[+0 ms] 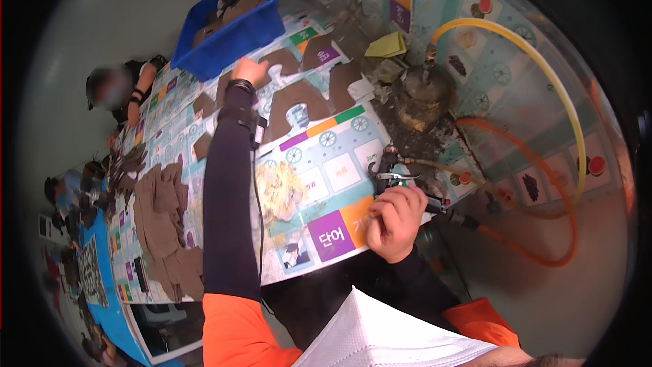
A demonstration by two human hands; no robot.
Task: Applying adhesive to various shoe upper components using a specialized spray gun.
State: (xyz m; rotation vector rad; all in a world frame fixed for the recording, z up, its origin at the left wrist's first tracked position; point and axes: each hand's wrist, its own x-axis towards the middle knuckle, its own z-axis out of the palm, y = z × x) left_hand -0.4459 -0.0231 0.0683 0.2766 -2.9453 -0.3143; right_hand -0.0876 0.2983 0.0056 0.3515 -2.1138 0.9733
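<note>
My left hand (251, 71) reaches to the far side of the table, fingers closed at the edge of a flat brown cut piece (222, 88); its fingertips are partly hidden. Around it, several brown U-shaped pieces (297, 103) lie spread in rows. At the near right corner my right hand (397, 225) curls its fingers around the handle of a spray gun (394, 173). The gun's silver lever and dark body show above the knuckles, and an orange hose (502, 245) runs from its lower end.
A blue bin (231, 24) of brown pieces stands at the back. Stacked brown pieces (163, 217) lie at the left. A grimy pot (424, 98) with a yellow hose (530, 41) stands at the right. A co-worker (129, 88) leans in from the far left.
</note>
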